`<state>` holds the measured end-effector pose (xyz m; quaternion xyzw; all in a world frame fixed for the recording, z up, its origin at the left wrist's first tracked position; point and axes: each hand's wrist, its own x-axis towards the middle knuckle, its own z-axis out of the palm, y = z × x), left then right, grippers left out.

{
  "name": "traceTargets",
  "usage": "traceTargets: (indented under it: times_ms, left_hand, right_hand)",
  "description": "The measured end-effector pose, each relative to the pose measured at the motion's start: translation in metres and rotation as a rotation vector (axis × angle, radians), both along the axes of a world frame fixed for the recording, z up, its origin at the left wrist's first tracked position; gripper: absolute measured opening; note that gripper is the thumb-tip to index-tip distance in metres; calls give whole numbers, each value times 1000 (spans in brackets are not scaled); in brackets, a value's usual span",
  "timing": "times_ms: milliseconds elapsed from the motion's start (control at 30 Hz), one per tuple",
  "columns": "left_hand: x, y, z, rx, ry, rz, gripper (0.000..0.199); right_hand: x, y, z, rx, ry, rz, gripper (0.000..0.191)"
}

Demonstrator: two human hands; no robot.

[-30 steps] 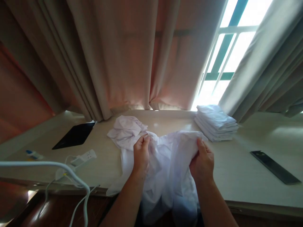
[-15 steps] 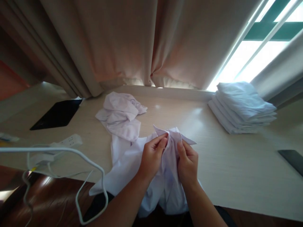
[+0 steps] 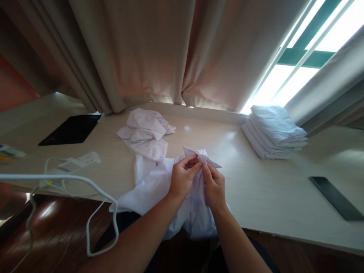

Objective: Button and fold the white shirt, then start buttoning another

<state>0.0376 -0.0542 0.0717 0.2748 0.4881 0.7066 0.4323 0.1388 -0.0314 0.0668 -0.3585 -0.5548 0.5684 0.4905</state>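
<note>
A white shirt lies over the table's front edge, its lower part hanging down towards my lap. Near its collar, my left hand pinches the cloth between thumb and fingers. My right hand grips the same shirt just to the right, and the fingertips of both hands almost meet. Two collar points stick out above the fingers. Whatever lies between the fingertips is too small to make out. Behind the shirt's left part sits a crumpled white garment.
Folded white clothes form a stack at the back right, with a dark phone nearer. On the left are a black flat sheet, a power strip and a white cable arching in front. Curtains hang behind the table.
My right hand has moved left, closer to my left hand, drawing the collar together. The view has shifted a little to the right, bringing more of the phone into sight.
</note>
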Motion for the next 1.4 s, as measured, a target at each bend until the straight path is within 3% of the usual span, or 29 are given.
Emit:
traceTargets:
  times_ms: [100, 233, 433, 700, 867, 1400]
  left_hand:
    - [3, -7, -2, -2, 32, 20, 38]
    - [4, -16, -2, 9, 113, 60, 37]
    - [-2, -23, -3, -22, 201, 104, 25]
    - [-1, -18, 5, 16, 421, 56, 15]
    - [3, -11, 6, 10, 487, 52, 13]
    - [-12, -6, -4, -36, 393, 24, 27]
  right_hand:
    - [5, -9, -1, 77, -70, -38, 32]
    - [11, -19, -5, 243, -158, -232, 33]
    - [16, -29, -18, 340, -214, -382, 32]
    - [19, -25, -22, 480, -334, -210, 30]
    - [16, -13, -22, 479, -341, -192, 32]
    - [6, -10, -22, 474, -379, -85, 36]
